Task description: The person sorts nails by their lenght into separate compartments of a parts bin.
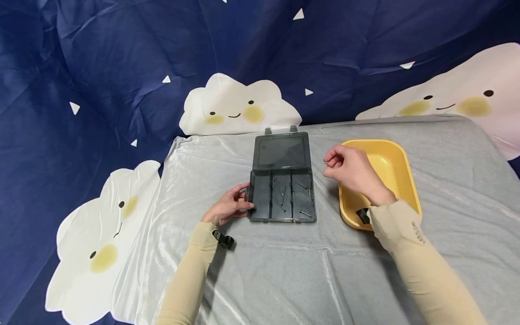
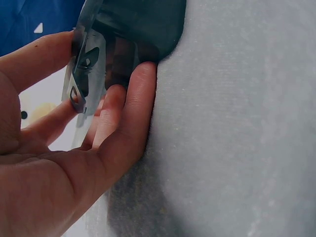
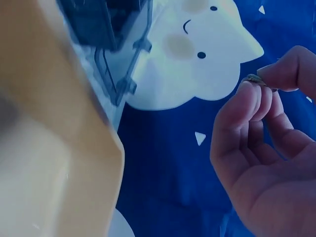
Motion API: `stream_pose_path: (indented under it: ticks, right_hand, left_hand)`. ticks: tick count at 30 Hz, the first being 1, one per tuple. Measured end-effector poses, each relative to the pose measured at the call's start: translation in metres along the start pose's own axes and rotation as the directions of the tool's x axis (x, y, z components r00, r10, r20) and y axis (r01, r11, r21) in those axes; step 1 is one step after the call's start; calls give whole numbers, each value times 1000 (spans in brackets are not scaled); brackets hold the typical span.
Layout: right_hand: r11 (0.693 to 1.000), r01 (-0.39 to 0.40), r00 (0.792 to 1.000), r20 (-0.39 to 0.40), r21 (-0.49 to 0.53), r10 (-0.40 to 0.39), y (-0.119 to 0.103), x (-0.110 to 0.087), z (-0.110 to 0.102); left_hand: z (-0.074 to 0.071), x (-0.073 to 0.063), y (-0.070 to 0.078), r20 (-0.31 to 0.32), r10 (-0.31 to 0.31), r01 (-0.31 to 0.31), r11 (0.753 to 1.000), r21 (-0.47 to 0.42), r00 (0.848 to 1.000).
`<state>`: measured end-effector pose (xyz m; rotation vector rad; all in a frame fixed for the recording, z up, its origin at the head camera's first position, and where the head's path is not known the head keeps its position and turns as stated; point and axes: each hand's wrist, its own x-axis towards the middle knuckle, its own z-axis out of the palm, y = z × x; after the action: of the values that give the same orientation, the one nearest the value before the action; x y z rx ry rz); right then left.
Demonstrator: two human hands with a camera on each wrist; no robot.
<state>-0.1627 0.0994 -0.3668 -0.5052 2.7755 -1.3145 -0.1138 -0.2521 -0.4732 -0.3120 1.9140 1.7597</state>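
Note:
A dark translucent box (image 1: 260, 198) lies on the cloth with its lid (image 1: 282, 152) raised at the back. Its left compartment holds nothing, the middle one several long thin screws (image 1: 283, 196), the right one several shorter screws (image 1: 305, 212). My left hand (image 1: 229, 205) grips the box's left wall; in the left wrist view the thumb and fingers (image 2: 140, 94) lie on either side of it. To the right of the box, raised above the yellow tray's left rim, my right hand (image 1: 351, 170) pinches a small metal screw (image 3: 254, 78) between thumb and fingertips, largely hidden by them.
The yellow tray (image 1: 408, 180) stands right of the box, under the right forearm. A grey velvety cloth (image 1: 284, 271) with folds covers the table. Behind hangs a dark blue curtain (image 1: 134, 45) printed with clouds. Black camera mounts sit at both wrists.

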Motion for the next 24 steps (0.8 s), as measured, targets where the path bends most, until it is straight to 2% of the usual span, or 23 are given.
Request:
stream_pose_path:
  ticks: [11,24]
  right_hand:
    - [998,11,999,41,62,-14,0,-8,31]
    - [998,-11,993,119,62,3,3,-16,61]
  left_hand:
    - [1,1,0,-2,-5,5,1000,-7,1000]
    - [-1,3,-2,13,8,-8,1000,-4,1000]
